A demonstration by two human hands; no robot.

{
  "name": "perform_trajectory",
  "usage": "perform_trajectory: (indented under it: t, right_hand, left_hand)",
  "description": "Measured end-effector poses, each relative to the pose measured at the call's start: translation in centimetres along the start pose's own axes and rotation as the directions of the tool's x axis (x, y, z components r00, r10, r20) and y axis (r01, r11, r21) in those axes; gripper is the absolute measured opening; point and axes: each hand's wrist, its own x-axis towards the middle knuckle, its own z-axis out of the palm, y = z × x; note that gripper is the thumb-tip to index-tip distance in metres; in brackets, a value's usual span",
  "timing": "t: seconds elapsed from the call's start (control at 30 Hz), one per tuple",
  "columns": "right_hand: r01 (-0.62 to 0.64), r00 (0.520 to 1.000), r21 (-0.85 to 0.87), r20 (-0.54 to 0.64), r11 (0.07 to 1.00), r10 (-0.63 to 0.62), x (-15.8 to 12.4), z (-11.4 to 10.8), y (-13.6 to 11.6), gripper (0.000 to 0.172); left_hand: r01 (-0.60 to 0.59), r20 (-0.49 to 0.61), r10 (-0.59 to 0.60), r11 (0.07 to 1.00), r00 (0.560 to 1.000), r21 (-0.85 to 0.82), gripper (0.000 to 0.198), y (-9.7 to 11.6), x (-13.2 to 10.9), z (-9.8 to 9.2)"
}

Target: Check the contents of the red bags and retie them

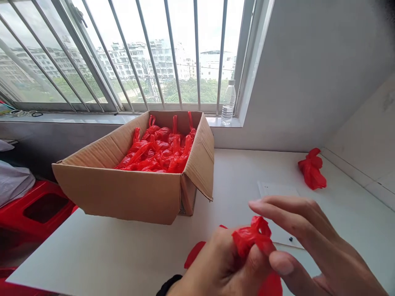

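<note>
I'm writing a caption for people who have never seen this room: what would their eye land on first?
Most likely the open cardboard box on the white table, filled with shiny red bags. Next, in the foreground, the left hand grips a red plastic bag, with the open right hand close beside it. Behind, a bright barred window has a clear bottle near its right end.

Lettering: none I can read from here | white sheet (279,190), just beyond the grip: dark specks (far too small for my eyes) | cardboard box (123,193), beyond and left of the grip: dark corner patch, illegible
</note>
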Motion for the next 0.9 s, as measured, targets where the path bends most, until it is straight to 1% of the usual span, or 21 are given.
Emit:
perform_trajectory:
  t: [0.03, 0.1, 0.13, 0.17, 0.2, 0.27, 0.33, 0.4, 0.43, 0.5, 0.53, 0.57, 0.6, 0.63, 0.67, 0.73, 0.8, 0.83, 0.9]
  right_hand:
    - [-0.026, 0.999, 0.009, 0.036, 1.0, 0.026, 0.0, -0.1, 0.5, 0.034]
    - [-0.07, 0.994, 0.058, 0.092, 0.996, 0.065, -0.1, -0.1, 1.2, 0.024]
    - [-0.088, 0.991, 0.084, 0.105, 0.993, 0.079, -0.1, -0.1, 1.4, 0.017]
    - [-0.102, 0.99, 0.101, 0.107, 0.99, 0.091, -0.2, 0.0, 1.6, 0.011]
    - [-0.111, 0.99, 0.11, 0.102, 0.988, 0.1, -0.2, 0.0, 1.6, 0.007]
    - [-0.112, 0.991, 0.121, 0.087, 0.986, 0.102, -0.4, 0.1, 1.6, 0.008]
    - [-0.107, 0.991, 0.141, 0.095, 0.984, 0.094, -0.6, 0.2, 1.6, 0.012]
    - [-0.102, 0.987, 0.186, 0.138, 0.977, 0.077, -0.8, 0.3, 1.7, 0.013]
    - [-0.106, 0.983, 0.215, 0.168, 0.971, 0.07, -1.0, 0.4, 1.8, 0.011]
    - [-0.152, 0.975, 0.265, 0.198, 0.952, 0.101, -1.2, 0.6, 1.9, 0.005]
    - [-0.199, 0.969, 0.277, 0.199, 0.94, 0.147, -1.2, 0.7, 2.0, 0.002]
    - [-0.262, 0.957, 0.283, 0.202, 0.923, 0.21, -1.2, 0.9, 2.1, 0.005]
    - [-0.329, 0.938, 0.293, 0.212, 0.898, 0.275, -1.2, 1.1, 2.3, 0.012]
    - [-0.398, 0.911, 0.314, 0.249, 0.862, 0.329, -1.2, 1.3, 2.4, 0.02]
    - [-0.457, 0.88, 0.349, 0.31, 0.818, 0.36, -1.2, 1.6, 2.5, 0.026]
    - [-0.551, 0.817, 0.437, 0.454, 0.711, 0.354, -1.2, 2.2, 2.8, 0.035]
    - [-0.622, 0.766, 0.492, 0.542, 0.609, 0.346, -1.2, 2.8, 3.0, 0.04]
    - [-0.648, 0.749, 0.502, 0.558, 0.572, 0.359, -1.3, 3.1, 3.1, 0.043]
    - [-0.681, 0.726, 0.502, 0.56, 0.534, 0.399, -1.4, 3.6, 3.4, 0.046]
  left_hand:
    - [0.066, -0.027, -0.066, 0.998, 0.997, -0.003, 0.061, -0.1, -0.3, 0.0]
    - [0.217, -0.119, -0.22, 0.975, 0.968, -0.036, 0.062, -0.4, -0.6, 0.0]
    - [0.276, -0.141, -0.284, 0.958, 0.948, -0.073, 0.062, -0.6, -0.7, 0.0]
    - [0.305, -0.135, -0.32, 0.945, 0.938, -0.121, 0.062, -0.8, -0.6, -0.1]
    - [0.296, -0.11, -0.319, 0.937, 0.941, -0.184, 0.06, -1.0, -0.4, -0.2]
    - [0.198, -0.067, -0.232, 0.922, 0.97, -0.334, 0.053, -1.3, 0.1, -0.4]
    - [0.093, -0.103, -0.156, 0.885, 0.982, -0.457, 0.044, -1.5, 0.7, -0.6]
    - [0.044, -0.138, -0.132, 0.861, 0.982, -0.507, 0.035, -1.5, 1.1, -0.8]
    - [0.04, -0.128, -0.119, 0.866, 0.985, -0.499, 0.033, -1.4, 1.2, -0.8]
    - [0.048, -0.086, -0.094, 0.901, 0.992, -0.431, 0.033, -1.2, 1.2, -0.9]
    - [0.059, -0.057, -0.088, 0.919, 0.995, -0.389, 0.032, -1.0, 1.1, -0.9]
    - [0.065, -0.021, -0.077, 0.935, 0.997, -0.347, 0.029, -0.9, 1.0, -1.0]
    - [0.061, 0.015, -0.059, 0.954, 0.998, -0.294, 0.023, -0.9, 0.9, -1.0]
    - [0.04, 0.035, -0.033, 0.974, 0.999, -0.222, 0.017, -0.9, 0.7, -1.0]
    - [0.005, 0.035, 0.0, 0.992, 0.999, -0.129, 0.011, -1.0, 0.6, -1.0]
    - [-0.087, 0.0, 0.088, 0.992, 0.996, 0.092, 0.004, -1.4, 0.5, -0.9]
    - [-0.154, -0.047, 0.173, 0.951, 0.984, 0.267, 0.015, -2.1, 0.6, -0.8]
    - [-0.176, -0.055, 0.204, 0.93, 0.977, 0.322, 0.023, -2.5, 0.6, -0.8]
    - [-0.204, -0.078, 0.263, 0.875, 0.962, 0.439, 0.036, -3.5, 0.7, -0.8]
